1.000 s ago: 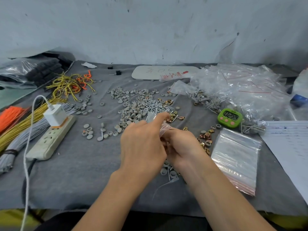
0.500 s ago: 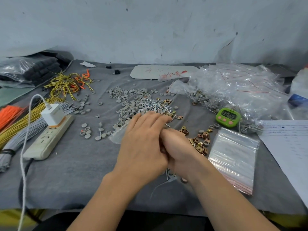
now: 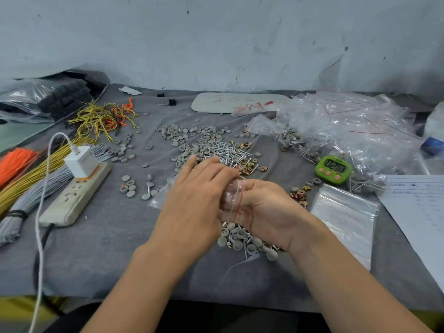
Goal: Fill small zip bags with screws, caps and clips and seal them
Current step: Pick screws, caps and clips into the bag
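left hand (image 3: 197,203): your fingers are stretched out pretty flat over the far side of the zip bag (image 3: 232,193). the fingertips are a bit blurry and the thumb's hidden, so can't say what it's doing.
right hand (image 3: 266,210): curled round the bag's mouth end, with the red zip line running across your fingers.
hands together: yep, pressed up against each other with the bag sandwiched between them, just above the grey cloth (image 3: 96,248).
zip bag: small clear one, centre of the table. can't make out what's inside it.
mixed pile (image 3: 242,239): grey caps, a few screws and clips, lying right under your right hand.
screws (image 3: 225,152): silver heap just beyond your left fingertips.
grey caps (image 3: 185,135): scattered behind and left of the screws.
brass clips (image 3: 249,167): small cluster on the right edge of the screw heap.
empty bags (image 3: 346,212): flat stack just right of your right hand.
filled bags (image 3: 348,126): big crinkly heap at the back right.
timer (image 3: 334,168): green, reads 02:53, sits between the heap and the stack.
power strip (image 3: 74,198): off to your left, with a white charger (image 3: 81,161) plugged in.
yellow wires (image 3: 28,179): bundled at the far left edge.
paper sheet (image 3: 418,207): lined, at the right edge.
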Tool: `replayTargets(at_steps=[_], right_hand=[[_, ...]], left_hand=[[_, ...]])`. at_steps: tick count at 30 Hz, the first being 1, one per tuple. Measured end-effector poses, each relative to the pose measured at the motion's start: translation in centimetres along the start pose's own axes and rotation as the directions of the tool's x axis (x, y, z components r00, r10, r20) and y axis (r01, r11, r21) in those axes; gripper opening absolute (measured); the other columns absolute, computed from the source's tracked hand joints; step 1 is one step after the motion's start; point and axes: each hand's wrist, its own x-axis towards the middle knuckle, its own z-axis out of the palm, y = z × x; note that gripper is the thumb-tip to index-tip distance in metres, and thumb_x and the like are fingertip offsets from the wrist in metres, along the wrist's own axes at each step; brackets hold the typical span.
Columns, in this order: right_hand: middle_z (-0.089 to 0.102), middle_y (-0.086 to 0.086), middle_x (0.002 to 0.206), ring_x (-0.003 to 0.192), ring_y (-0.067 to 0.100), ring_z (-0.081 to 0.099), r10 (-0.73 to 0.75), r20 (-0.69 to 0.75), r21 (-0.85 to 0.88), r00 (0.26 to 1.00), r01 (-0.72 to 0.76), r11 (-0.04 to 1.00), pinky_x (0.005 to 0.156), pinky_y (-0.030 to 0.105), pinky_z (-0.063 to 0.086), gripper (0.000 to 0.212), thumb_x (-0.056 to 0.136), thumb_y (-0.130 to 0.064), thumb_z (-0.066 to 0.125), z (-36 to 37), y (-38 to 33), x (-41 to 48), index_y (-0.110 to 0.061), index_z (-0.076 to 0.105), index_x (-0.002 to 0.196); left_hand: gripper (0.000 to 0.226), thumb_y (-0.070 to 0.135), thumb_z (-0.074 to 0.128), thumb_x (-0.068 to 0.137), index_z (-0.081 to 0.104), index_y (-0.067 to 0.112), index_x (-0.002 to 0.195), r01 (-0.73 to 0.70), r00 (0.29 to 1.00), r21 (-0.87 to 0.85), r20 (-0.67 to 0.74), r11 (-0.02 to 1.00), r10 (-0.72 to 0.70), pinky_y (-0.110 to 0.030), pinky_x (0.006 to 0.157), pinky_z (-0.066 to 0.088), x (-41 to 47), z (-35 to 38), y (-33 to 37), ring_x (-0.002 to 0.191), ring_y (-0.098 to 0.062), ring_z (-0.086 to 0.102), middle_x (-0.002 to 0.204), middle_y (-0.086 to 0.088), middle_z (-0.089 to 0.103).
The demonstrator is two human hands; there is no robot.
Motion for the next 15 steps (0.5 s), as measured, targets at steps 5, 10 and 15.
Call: replayTargets(at_steps=[5, 10, 15], right_hand=[[0.079, 0.000, 0.082, 0.066, 0.014, 0.068, -0.329, -0.421, -0.686, 0.846, -0.060, 0.725, 0.067, 0.031, 0.061, 0.034, 0.089, 0.001, 0.057, -0.9, 0.0, 0.4, -0.021, 0.083, 0.082], [0.042, 0.005, 0.159, 0.142, 0.027, 0.040, -0.327, -0.342, -0.925, 0.881, -0.377, -0.048, 0.119, 0.047, 0.034, 0.069, 0.096, -0.052, 0.058, -2.9, 0.4, 0.5, -0.028, 0.035, 0.157], [0.068, 0.004, 0.117, 0.114, 0.029, 0.059, -0.286, -0.302, -0.906, 0.909, -0.367, -0.210, 0.093, 0.040, 0.045, 0.029, 0.101, -0.041, 0.052, -2.6, 0.5, 1.0, -0.024, 0.067, 0.120]], left_hand=[[0.058, 0.018, 0.082, 0.064, 0.061, 0.021, 0.119, 0.222, 0.973, 0.043, -0.070, 0.974, -0.219, -0.037, 0.124, 0.012, 0.1, 0.8, -1.5, 0.122, -0.021, 0.053, 0.117, 0.002, 0.062], [0.070, 0.009, 0.076, 0.067, 0.052, 0.027, 0.130, 0.335, 0.942, 0.111, -0.032, 0.936, -0.333, -0.039, 0.125, 0.014, 0.3, 1.1, -3.7, 0.126, -0.020, 0.050, 0.122, 0.004, 0.059], [0.079, 0.022, 0.082, 0.067, 0.044, 0.034, 0.135, 0.369, 0.927, 0.099, 0.039, 0.924, -0.374, -0.030, 0.094, 0.034, 0.1, 1.9, -4.3, 0.107, -0.021, 0.047, 0.111, 0.008, 0.050]])
